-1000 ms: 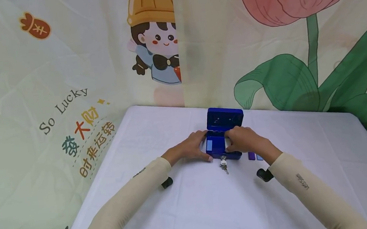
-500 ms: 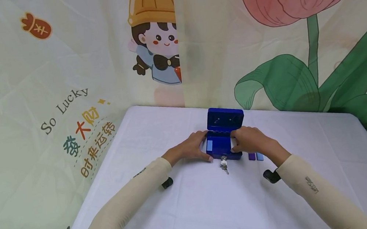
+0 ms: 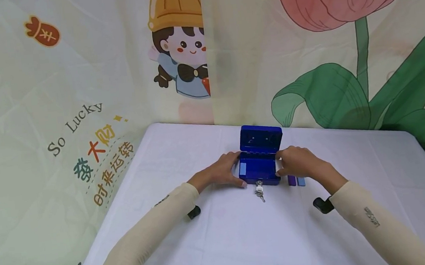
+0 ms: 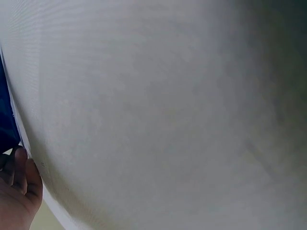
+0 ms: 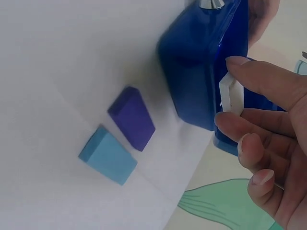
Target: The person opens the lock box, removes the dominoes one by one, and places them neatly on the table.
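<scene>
A blue metal cash box [image 3: 259,168] stands on the table with its lid [image 3: 261,138] raised at the back. Thumb at the front corner and fingers at the back, my left hand [image 3: 225,169] holds the box by its left side. My right hand [image 3: 297,160] is at the box's right wall. Between thumb and fingertips it pinches a small white block [image 5: 234,96], right at the rim. Inside the box, a light blue block [image 3: 242,169] lies by the left wall. Keys [image 3: 259,191] hang from the lock at the front.
On the white table [image 3: 223,242], a purple block [image 5: 132,118] and a light blue block [image 5: 108,155] lie side by side, right of the box. A printed cloth backdrop [image 3: 244,61] hangs behind the table.
My right hand has moved to the right with the white block, from inside the box to its right wall. The left hand and the box have not moved.
</scene>
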The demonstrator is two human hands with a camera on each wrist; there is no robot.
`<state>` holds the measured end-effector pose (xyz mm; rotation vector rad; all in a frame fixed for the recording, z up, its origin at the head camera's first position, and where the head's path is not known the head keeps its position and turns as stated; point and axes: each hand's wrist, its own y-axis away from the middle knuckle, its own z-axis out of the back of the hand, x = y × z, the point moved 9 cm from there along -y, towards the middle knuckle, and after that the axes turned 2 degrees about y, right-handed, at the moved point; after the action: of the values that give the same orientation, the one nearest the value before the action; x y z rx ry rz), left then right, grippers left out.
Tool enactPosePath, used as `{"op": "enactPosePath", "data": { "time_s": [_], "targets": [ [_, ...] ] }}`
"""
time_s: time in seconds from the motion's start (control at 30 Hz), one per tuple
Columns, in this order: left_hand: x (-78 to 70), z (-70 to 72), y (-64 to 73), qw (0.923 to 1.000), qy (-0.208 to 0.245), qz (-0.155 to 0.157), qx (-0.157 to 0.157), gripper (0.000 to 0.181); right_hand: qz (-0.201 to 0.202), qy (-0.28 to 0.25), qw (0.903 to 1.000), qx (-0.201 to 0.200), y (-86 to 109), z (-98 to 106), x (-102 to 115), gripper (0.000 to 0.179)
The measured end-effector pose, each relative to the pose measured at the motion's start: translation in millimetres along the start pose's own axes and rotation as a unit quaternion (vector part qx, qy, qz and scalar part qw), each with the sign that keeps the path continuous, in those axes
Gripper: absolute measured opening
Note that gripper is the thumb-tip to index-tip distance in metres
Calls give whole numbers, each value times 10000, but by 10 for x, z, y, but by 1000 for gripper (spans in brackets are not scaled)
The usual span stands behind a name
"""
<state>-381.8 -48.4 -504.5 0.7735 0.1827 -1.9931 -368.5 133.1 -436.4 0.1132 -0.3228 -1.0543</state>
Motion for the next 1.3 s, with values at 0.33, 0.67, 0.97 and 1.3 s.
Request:
{"op": "enactPosePath", "data": {
  "time_s": [0.33, 0.67, 0.97, 1.3],
  "targets": [
    [0, -6, 6, 10000, -14, 50, 43, 114, -47, -44, 10000, -10, 66, -49, -136, 51],
    [6, -11, 8, 10000, -24, 49, 53, 115, -181, -65, 9998, 101, 144, -129, -306, 49],
    [-4, -2, 1, 10000, 11, 40, 30, 112, -210, -39, 9996, 193, 236, -172, -484, 50],
    [-9, 0, 9, 10000, -31, 30, 22, 113, -193, -79, 9995, 230, 319, -242, -648, 50]
  ]
}}
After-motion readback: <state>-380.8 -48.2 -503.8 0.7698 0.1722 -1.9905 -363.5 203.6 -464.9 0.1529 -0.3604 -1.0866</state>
